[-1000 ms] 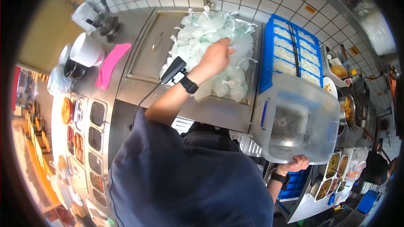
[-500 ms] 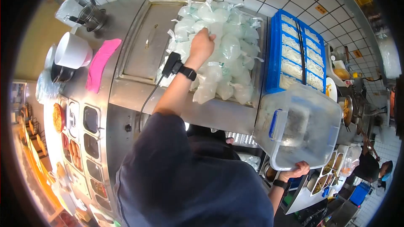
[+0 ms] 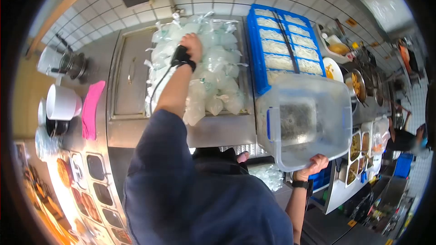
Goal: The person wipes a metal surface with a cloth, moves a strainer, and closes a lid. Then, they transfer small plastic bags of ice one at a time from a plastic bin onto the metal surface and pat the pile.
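Note:
Tied clear plastic bags (image 3: 215, 59) with pale, cloudy contents are heaped on the steel counter. My left hand (image 3: 191, 47) lies on the heap near its back, fingers curled down among the bags; what they grip is hidden beneath the hand. A black device on a cable is strapped at that wrist. At the lower right, my right hand (image 3: 313, 165) is closed over the near rim of a clear plastic bin (image 3: 272, 149). This bin is tilted, its open mouth towards me, with a blue handle on its left side. Inside it I see only smeared, cloudy plastic.
Behind the bin stands a blue crate (image 3: 255, 45) of white noodle portions, with long black chopsticks (image 3: 286, 41) across it. A steel lid (image 3: 130, 70) and a pink cloth (image 3: 93, 109) lie leftward. A co-worker (image 3: 404, 139) is at far right.
The view has shifted, moving the bags and crate leftward in the picture. My left hand has moved farther back over the heap. My right hand keeps its hold on the bin.

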A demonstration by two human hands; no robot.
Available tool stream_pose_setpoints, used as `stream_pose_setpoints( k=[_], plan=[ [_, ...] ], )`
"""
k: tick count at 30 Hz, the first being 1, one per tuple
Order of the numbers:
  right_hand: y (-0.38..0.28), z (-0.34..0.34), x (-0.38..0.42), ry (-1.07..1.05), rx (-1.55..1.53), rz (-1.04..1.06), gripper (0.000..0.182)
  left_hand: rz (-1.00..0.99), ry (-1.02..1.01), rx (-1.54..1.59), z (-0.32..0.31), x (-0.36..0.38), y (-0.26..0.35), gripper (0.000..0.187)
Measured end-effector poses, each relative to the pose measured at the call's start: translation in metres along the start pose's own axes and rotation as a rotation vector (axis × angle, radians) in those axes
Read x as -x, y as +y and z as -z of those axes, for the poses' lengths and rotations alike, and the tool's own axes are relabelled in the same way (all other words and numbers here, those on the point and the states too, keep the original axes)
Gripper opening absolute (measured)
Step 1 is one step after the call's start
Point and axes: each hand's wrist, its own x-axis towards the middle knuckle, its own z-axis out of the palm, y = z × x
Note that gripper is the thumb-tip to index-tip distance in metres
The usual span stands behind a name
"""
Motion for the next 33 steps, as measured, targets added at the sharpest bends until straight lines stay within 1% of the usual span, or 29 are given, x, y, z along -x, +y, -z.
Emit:
stream_pose_setpoints(
  k=[1, 3, 4, 5, 6, 7, 9, 11, 13, 14, 16, 17, 19, 20, 21, 22, 23, 24, 25, 26, 27, 29, 33],
  plan=[
    [0.003, 0.000, 0.002, 0.021, -0.005, -0.012, 0.039, 0.018, 0.042, 0.008, 0.004, -0.004, -0.005, 0.016],
    [0.003, -0.001, 0.001, 0.080, 0.000, -0.007, 0.038, -0.054, -0.013, 0.004, 0.016, 0.000, -0.018, 0.015],
    [0.001, -0.002, -0.001, 0.059, 0.023, 0.032, 0.023, -0.075, -0.022, 0.002, 0.025, 0.007, -0.023, 0.017],
    [-0.004, 0.002, -0.008, 0.051, 0.037, 0.093, 0.018, -0.100, -0.034, 0.000, 0.039, 0.016, -0.024, 0.020],
    [-0.010, 0.005, -0.016, 0.044, 0.052, 0.155, 0.012, -0.121, 0.005, 0.065, 0.062, 0.023, -0.022, 0.023],
    [-0.018, 0.009, -0.024, 0.050, 0.057, 0.243, 0.014, -0.141, 0.040, 0.133, 0.087, 0.025, -0.015, 0.028],
    [-0.014, 0.005, -0.019, 0.074, -0.023, 0.160, 0.018, -0.288, 0.270, 0.317, 0.118, 0.021, 0.002, 0.033],
    [-0.013, 0.005, -0.019, 0.085, -0.036, 0.189, 0.020, -0.507, 0.579, 0.536, 0.172, 0.021, 0.036, 0.034],
    [-0.021, 0.006, -0.024, 0.128, -0.055, 0.171, 0.021, -0.701, 0.477, 0.664, 0.247, 0.034, 0.075, 0.029],
    [-0.022, 0.006, -0.023, 0.129, -0.049, 0.164, 0.021, -0.793, 0.428, 0.721, 0.271, 0.050, 0.095, 0.027],
    [-0.014, 0.004, -0.018, 0.137, -0.075, 0.182, 0.020, -0.969, 0.168, 0.818, 0.291, 0.089, 0.140, 0.025],
    [-0.013, 0.001, -0.018, 0.182, -0.080, 0.225, 0.017, -1.062, 0.042, 0.866, 0.300, 0.105, 0.162, 0.025],
    [-0.017, 0.006, -0.021, 0.179, -0.117, 0.229, 0.012, -1.303, -0.297, 0.748, 0.308, 0.156, 0.194, 0.024],
    [-0.019, 0.010, -0.024, 0.181, -0.111, 0.226, 0.012, -1.556, -0.444, 0.611, 0.298, 0.172, 0.212, 0.025],
    [-0.013, 0.003, -0.017, 0.175, -0.114, 0.262, 0.012, -1.711, -0.500, 0.644, 0.276, 0.189, 0.223, 0.027],
    [-0.018, 0.011, -0.027, 0.243, -0.215, 0.262, 0.012, -1.861, -0.618, 0.330, 0.263, 0.204, 0.236, 0.026],
    [-0.015, 0.016, -0.022, 0.156, -0.207, 0.278, 0.009, -1.902, -0.612, 0.194, 0.231, 0.215, 0.238, 0.023],
    [-0.015, 0.018, -0.021, 0.187, -0.204, 0.268, 0.007, -2.012, -0.654, -0.049, 0.208, 0.220, 0.244, 0.033],
    [-0.012, 0.015, -0.017, 0.192, -0.227, 0.230, 0.006, -1.942, -0.605, -0.352, 0.194, 0.230, 0.244, 0.040],
    [-0.012, 0.020, -0.021, 0.203, -0.194, 0.236, 0.008, -1.999, -0.593, -0.422, 0.193, 0.236, 0.245, 0.050],
    [-0.014, 0.024, -0.025, 0.209, -0.174, 0.240, 0.010, -2.101, -0.596, -0.377, 0.188, 0.236, 0.245, 0.056],
    [-0.013, 0.021, -0.022, 0.169, -0.213, 0.203, 0.013, -2.225, -0.547, -0.517, 0.160, 0.234, 0.246, 0.059],
    [-0.012, 0.028, -0.030, 0.237, -0.246, 0.230, 0.013, -2.211, -0.578, -0.605, 0.177, 0.241, 0.257, 0.046]
  ],
)
